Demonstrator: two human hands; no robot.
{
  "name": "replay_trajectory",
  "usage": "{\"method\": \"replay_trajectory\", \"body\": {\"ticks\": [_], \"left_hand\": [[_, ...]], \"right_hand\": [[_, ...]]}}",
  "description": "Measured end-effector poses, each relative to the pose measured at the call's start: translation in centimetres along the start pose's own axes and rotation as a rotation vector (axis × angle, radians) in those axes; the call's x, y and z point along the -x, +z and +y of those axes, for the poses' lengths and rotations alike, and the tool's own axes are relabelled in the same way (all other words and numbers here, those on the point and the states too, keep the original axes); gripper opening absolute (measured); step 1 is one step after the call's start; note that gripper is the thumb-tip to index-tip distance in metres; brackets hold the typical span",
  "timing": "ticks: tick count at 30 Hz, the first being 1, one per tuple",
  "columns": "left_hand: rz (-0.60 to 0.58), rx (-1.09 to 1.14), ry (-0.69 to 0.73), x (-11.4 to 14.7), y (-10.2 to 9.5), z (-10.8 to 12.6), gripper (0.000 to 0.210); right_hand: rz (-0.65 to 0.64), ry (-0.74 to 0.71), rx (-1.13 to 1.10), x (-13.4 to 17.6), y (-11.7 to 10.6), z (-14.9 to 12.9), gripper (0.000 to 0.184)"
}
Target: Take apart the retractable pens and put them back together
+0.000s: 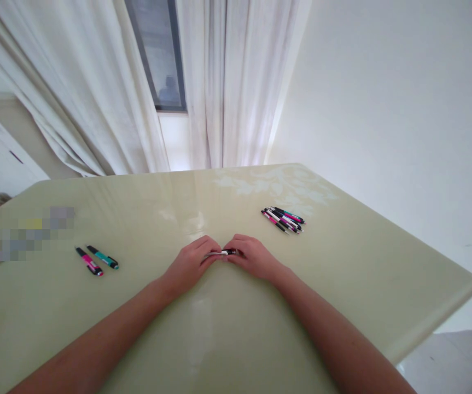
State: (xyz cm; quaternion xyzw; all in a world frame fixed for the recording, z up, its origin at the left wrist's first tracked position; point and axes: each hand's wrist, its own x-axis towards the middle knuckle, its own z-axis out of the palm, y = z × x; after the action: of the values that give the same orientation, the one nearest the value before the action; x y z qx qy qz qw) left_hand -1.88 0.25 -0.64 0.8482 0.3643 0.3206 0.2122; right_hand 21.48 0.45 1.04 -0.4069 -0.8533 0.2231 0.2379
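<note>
Both hands meet over the middle of the table, closed on one white and black pen [224, 253] that lies crosswise between them. My left hand [192, 257] pinches its left end, where a thin pale part shows between thumb and fingers. At the other end, my right hand [250, 254] grips the dark part with bent fingers. Much of the pen is hidden by the fingers. Beyond my right hand lies a pile of several pens [284, 220] in pink, white, teal and black. Left of my left hand rest a pink pen [88, 260] and a teal pen [102, 257], side by side.
The glossy pale green table [236, 339] has a corner at the right, near a white wall [403, 137]. A blurred-out patch [26, 235] covers things at the far left. White curtains [244, 82] hang behind the table beside a window [157, 54].
</note>
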Motion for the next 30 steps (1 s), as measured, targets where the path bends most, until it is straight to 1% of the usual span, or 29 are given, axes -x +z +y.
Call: {"method": "replay_trajectory", "body": {"ticks": [2, 3, 6, 9, 13, 16, 18, 19, 21, 23, 24, 27, 30], "left_hand": [[0.020, -0.007, -0.004, 0.0, -0.1, -0.1, 0.018], [0.046, -0.018, -0.024, -0.1, -0.1, -0.2, 0.019], [0.128, -0.036, -0.114, -0.2, -0.3, -0.4, 0.022], [0.158, -0.026, -0.134, -0.4, -0.6, -0.7, 0.024], [0.147, -0.021, -0.134, -0.4, -0.9, -0.7, 0.027], [0.109, -0.004, -0.215, -0.4, -1.1, -0.4, 0.042], [0.083, 0.031, -0.295, -0.4, -1.2, -0.3, 0.053], [0.082, 0.058, -0.331, -0.4, -1.2, -0.2, 0.054], [0.106, 0.128, -0.362, -0.5, -1.2, -0.2, 0.047], [0.123, 0.162, -0.350, -0.6, -1.2, -0.2, 0.037], [0.111, 0.157, -0.343, -0.6, -1.1, -0.2, 0.036], [0.069, 0.118, -0.362, -0.6, -1.0, -0.2, 0.045], [0.089, 0.115, -0.324, -0.5, -0.9, -0.2, 0.034]], "right_hand": [[-0.009, -0.023, 0.018, 0.0, -0.2, 0.1, 0.018], [0.002, -0.009, 0.017, 0.1, -0.4, 0.3, 0.021], [0.051, 0.081, -0.021, 0.5, -1.4, 1.1, 0.027], [0.052, 0.135, -0.125, 0.9, -2.3, 1.8, 0.030], [0.041, 0.125, -0.210, 1.0, -2.2, 1.8, 0.031], [0.064, 0.087, -0.196, 0.9, -1.8, 1.7, 0.026], [0.070, 0.071, -0.187, 0.8, -1.6, 1.7, 0.025], [0.068, 0.067, -0.183, 0.8, -1.5, 1.6, 0.025], [0.062, 0.066, -0.169, 0.7, -1.5, 1.5, 0.027], [0.052, 0.070, -0.155, 0.7, -1.6, 1.4, 0.028], [0.047, 0.070, -0.151, 0.7, -1.6, 1.3, 0.028], [0.033, 0.072, -0.152, 0.7, -1.6, 1.3, 0.029], [0.038, 0.086, -0.160, 0.7, -1.7, 1.3, 0.028]]}}
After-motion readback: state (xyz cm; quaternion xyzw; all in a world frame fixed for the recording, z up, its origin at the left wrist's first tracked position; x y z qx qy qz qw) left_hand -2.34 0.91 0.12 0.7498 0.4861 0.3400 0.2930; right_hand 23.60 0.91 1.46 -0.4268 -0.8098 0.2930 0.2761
